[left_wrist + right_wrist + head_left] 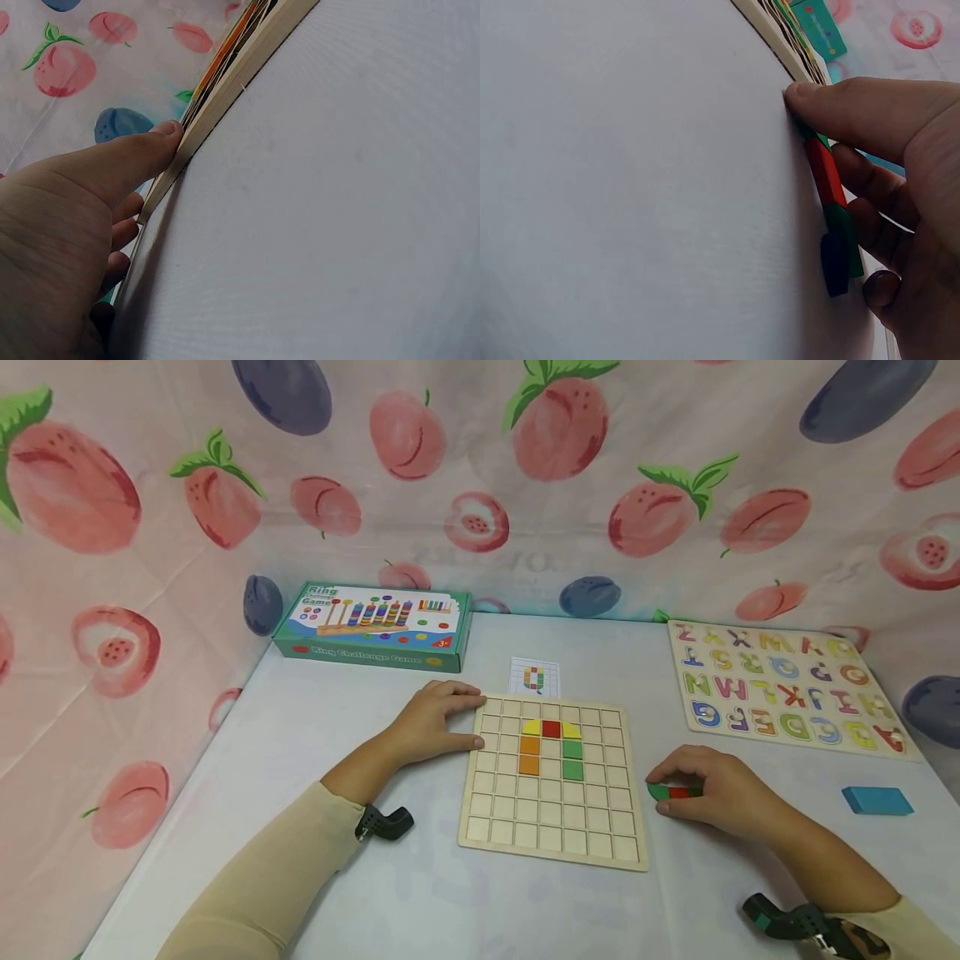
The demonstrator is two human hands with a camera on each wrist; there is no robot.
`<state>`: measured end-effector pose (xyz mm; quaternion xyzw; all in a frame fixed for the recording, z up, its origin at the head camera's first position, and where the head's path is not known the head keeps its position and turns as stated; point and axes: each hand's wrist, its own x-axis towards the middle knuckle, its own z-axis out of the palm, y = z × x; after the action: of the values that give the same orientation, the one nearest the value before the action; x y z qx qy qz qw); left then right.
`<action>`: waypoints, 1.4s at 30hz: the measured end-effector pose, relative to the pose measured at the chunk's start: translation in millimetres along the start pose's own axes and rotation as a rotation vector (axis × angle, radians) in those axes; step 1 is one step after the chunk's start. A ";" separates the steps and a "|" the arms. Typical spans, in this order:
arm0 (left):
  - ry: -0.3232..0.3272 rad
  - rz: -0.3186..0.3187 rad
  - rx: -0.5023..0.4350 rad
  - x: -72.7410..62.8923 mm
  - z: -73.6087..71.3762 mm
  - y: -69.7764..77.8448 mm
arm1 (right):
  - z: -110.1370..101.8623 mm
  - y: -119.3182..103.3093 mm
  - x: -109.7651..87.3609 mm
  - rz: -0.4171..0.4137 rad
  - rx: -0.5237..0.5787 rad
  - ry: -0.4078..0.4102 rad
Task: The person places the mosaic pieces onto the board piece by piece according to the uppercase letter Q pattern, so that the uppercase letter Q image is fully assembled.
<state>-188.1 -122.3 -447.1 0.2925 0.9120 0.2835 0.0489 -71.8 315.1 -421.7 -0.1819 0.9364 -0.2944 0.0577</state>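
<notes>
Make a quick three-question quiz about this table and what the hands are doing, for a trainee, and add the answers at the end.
1. What does the right hand hold?
A) the blue block
B) red and green pieces
C) the patterned card

2. True or false: the green box lies to the right of the letter board.

3. How many orange squares lie on the grid board, whose edge the left hand touches?

Key:
1. B.
2. False: the green box lies to the left of the letter board in the head view.
3. Two.
</notes>
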 end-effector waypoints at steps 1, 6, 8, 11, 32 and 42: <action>0.000 0.001 -0.001 0.0 0.0 -0.2 | 0.5 0.3 -0.2 -0.003 0.003 0.005; 0.002 0.002 -0.006 0.0 0.4 -1.2 | 3.4 1.1 -1.8 -0.026 0.028 0.034; 0.001 0.001 -0.005 0.0 0.6 -1.4 | 4.7 1.0 -1.7 -0.041 0.031 0.049; -0.001 -0.002 -0.001 0.1 0.5 -0.9 | 6.2 0.1 -0.6 -0.051 0.025 0.065; -0.003 0.009 -0.002 -0.1 -1.5 0.2 | 20.6 -39.4 35.3 -0.091 0.040 0.129; -0.008 0.005 -0.002 0.1 -1.4 -0.3 | 40.5 -70.7 59.3 -0.083 0.112 0.033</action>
<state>-188.7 -123.1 -446.0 0.2960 0.9108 0.2832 0.0519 -96.3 217.6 -414.5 -0.2120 0.9110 -0.3515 0.0403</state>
